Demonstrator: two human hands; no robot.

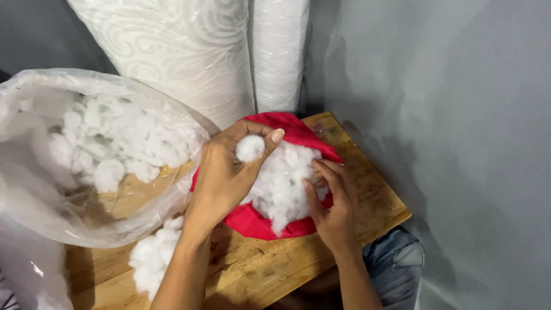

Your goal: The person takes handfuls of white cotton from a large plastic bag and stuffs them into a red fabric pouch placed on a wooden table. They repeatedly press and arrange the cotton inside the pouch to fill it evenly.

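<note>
We pinch 1 fluffy white stuffing tuft (250, 148) in the left hand (227, 175); the right hand (334, 208) grips the red cover (252, 221) between both hands. Light, soft, compressible: we judge fingertip pinches suffice.

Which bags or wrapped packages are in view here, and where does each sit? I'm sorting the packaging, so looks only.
Clear plastic bag: left, on the wooden table, open, holding white stuffing balls.
Two wrapped rolls: upright behind the table, white patterned material under glossy clear film.
No labels, signs or screens show.
</note>
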